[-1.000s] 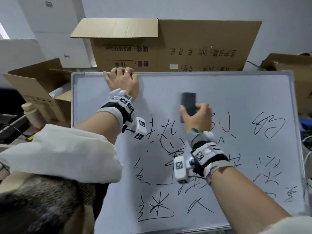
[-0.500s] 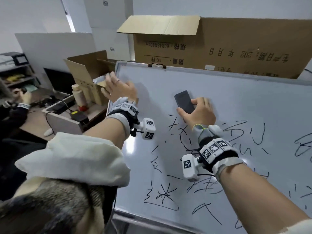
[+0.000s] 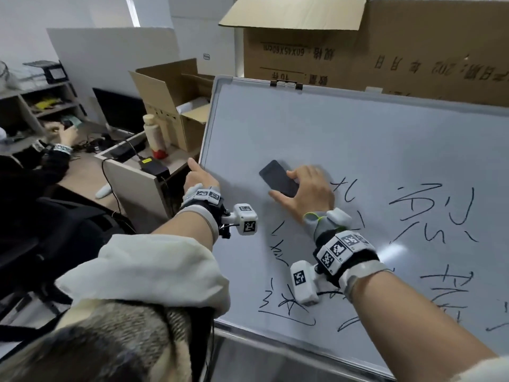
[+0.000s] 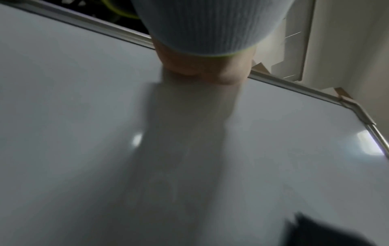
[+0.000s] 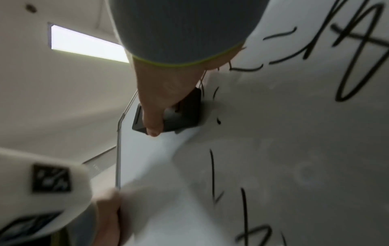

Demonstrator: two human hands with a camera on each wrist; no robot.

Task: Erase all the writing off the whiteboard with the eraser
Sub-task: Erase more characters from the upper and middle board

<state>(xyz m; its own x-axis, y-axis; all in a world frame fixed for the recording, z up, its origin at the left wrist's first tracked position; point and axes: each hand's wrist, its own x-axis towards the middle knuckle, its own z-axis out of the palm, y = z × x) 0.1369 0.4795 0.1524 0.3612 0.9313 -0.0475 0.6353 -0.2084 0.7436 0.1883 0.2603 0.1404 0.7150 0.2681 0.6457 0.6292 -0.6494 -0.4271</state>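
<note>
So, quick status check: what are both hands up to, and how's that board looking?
Right hand grips the eraser, flat on the whiteboard. Left hand holds the board's left edge. Writing remains right and below. Nothing in the way.

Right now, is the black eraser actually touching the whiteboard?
Touching. In the right wrist view the eraser sits flat against the whiteboard with no gap beneath it, gripped by the right hand; the head view agrees.

Upside-down print on cardboard box (image 3: 358, 51): "60X45X60cm", "202 年 月 日". Whiteboard (image 3: 344, 128) handwriting illegible.
</note>
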